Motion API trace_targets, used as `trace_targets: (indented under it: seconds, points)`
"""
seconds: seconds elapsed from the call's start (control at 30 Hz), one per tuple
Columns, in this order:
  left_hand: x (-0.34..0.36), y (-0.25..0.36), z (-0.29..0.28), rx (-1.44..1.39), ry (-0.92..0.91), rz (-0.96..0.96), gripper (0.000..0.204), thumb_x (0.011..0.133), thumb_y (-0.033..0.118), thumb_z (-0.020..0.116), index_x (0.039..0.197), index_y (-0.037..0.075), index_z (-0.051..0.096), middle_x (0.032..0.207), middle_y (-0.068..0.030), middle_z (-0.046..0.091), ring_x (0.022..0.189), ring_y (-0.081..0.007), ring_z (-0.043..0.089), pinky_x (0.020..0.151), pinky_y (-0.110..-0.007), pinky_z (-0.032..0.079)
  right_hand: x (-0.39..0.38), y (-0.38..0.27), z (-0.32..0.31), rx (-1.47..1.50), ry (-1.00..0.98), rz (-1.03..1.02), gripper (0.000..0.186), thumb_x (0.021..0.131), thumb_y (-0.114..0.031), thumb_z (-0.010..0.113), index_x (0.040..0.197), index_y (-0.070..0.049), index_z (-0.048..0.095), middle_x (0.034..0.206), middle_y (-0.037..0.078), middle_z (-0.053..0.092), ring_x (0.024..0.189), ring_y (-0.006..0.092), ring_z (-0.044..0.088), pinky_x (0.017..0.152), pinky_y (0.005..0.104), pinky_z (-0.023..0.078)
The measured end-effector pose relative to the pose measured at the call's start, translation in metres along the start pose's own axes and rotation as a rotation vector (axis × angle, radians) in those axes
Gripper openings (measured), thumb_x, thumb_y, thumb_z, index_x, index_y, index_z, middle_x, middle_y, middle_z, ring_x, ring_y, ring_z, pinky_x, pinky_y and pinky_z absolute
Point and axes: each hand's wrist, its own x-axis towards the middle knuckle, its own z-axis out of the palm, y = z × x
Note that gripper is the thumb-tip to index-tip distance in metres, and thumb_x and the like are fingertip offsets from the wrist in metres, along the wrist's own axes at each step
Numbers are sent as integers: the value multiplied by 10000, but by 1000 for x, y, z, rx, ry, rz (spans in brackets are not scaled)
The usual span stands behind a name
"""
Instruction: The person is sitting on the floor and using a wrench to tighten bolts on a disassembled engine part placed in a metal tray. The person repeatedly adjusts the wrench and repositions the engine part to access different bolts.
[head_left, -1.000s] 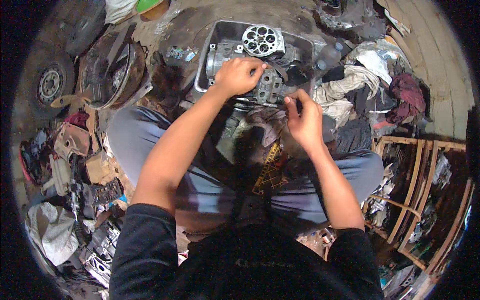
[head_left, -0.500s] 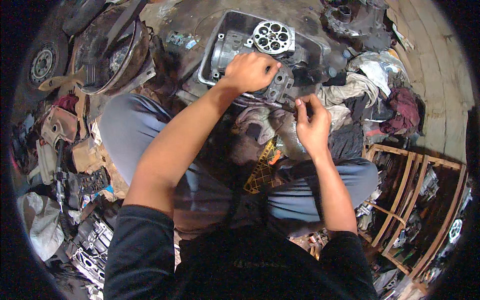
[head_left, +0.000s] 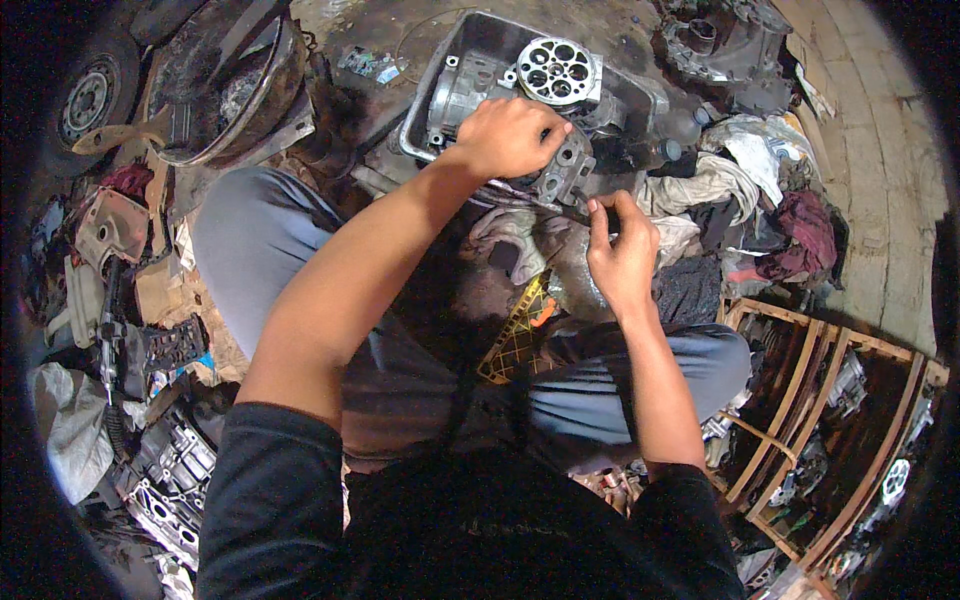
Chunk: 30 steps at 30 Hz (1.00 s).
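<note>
My left hand is curled over the near side of a grey plastic tub, holding a grey cast-metal part with holes. To the right, my right hand has thumb and forefinger pinched on a thin dark rod-like thing, whose end lies by the metal part's lower edge. A round metal plate with several holes sits in the tub beyond my left hand, next to a larger silvery metal housing.
Crumpled rags lie right of the tub. A wooden rack with metal parts stands at the lower right. Left are a big round pan, a paintbrush and a wheel. A yellow lattice piece lies between my legs.
The whole view has shifted slightly. Both hands keep nearly the same places at the metal part; my right hand stays pinched on the thin dark thing.
</note>
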Motion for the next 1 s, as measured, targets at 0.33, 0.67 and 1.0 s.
trace_targets:
  seconds: [0.33, 0.67, 1.0]
  points:
    - [2, -5, 3, -1, -29, -28, 364, 1020, 401, 563, 1093, 124, 788, 1137, -98, 770, 1057, -354, 720, 944, -484, 568, 20, -4, -16, -56, -130, 31, 94, 957, -54, 629, 967, 35, 658, 930, 265, 693, 896, 472, 678, 787, 511, 511]
    - [-6, -3, 7, -33, 215, 69, 277, 961, 360, 645, 904, 134, 794, 979, -80, 786, 894, -329, 747, 788, -460, 589, 23, -5, -16, 4, -187, 94, 142, 943, -101, 688, 1002, 27, 673, 946, 241, 702, 912, 447, 683, 810, 481, 523]
    - [-1, -7, 16, -49, 175, 27, 224, 960, 313, 692, 995, 113, 785, 1004, -91, 780, 880, -332, 744, 807, -467, 586, 12, 3, -8, -222, -203, -40, 231, 847, 4, 723, 1047, 5, 607, 996, 224, 622, 932, 453, 644, 798, 522, 522]
